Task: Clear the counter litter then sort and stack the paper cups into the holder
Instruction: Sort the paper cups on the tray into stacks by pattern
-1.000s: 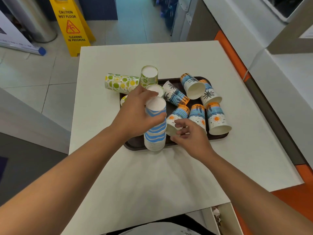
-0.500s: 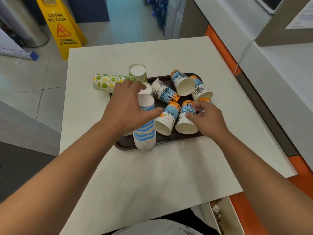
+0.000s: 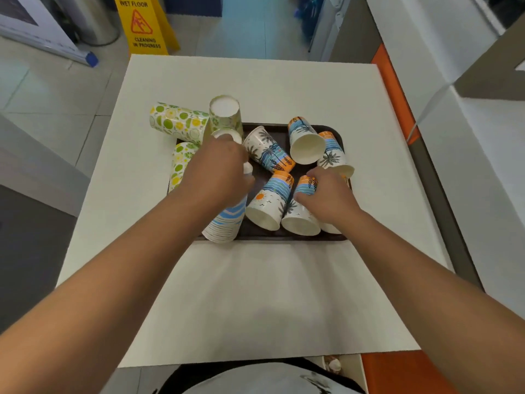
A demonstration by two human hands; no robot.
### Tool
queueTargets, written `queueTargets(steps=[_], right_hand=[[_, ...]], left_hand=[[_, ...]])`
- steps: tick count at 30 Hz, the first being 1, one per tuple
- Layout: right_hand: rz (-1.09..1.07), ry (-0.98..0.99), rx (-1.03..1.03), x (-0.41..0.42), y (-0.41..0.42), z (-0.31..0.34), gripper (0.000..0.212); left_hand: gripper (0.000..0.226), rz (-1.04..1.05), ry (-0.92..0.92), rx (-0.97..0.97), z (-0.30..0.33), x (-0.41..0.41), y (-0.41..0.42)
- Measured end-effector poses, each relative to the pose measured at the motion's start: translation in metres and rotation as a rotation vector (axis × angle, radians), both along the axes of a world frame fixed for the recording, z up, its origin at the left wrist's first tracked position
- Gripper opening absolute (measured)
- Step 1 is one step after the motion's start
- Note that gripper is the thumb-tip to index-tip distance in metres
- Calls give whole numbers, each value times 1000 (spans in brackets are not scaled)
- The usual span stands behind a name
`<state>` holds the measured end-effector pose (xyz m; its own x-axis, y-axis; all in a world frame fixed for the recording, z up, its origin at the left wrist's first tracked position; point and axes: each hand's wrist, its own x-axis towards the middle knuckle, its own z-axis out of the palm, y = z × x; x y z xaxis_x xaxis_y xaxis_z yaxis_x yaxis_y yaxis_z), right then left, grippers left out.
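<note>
A dark brown tray (image 3: 335,132) sits on the white table (image 3: 255,81) with several paper cups lying on it. My left hand (image 3: 216,172) grips the top of an upside-down stack of blue-striped cups (image 3: 225,223) at the tray's front left. My right hand (image 3: 326,194) closes around a beach-print cup (image 3: 302,217) lying on its side. Another beach-print cup (image 3: 268,204) lies between the hands. More beach-print cups (image 3: 306,142) lie at the tray's back right. Lime-print cups (image 3: 179,120) lie at the back left, one (image 3: 224,112) upside down.
A yellow wet-floor sign (image 3: 142,24) stands on the tiled floor beyond the table. An orange and white counter (image 3: 397,89) runs along the right side. A small bin (image 3: 335,365) with litter shows below the table's near edge.
My right hand moved right from the middle cup and closed on a beach-print cup further right. My left hand stayed on the blue-striped stack, sliding down over its top.
</note>
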<state>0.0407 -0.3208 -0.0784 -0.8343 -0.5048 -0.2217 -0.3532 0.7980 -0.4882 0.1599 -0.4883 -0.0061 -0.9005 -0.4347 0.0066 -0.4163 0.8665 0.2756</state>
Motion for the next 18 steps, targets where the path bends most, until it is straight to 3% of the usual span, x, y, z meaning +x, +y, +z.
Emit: queueTargets(steps=[5, 13, 18], right_hand=[[45, 0, 44, -2, -2, -5, 56], [57, 1, 69, -7, -5, -2, 60], [51, -23, 50, -6, -4, -3, 57]], left_hand=[[17, 0, 121, -64, -11, 21, 2], [11, -11, 317, -120, -23, 35, 6], [10, -12, 343, -114, -29, 44, 6]])
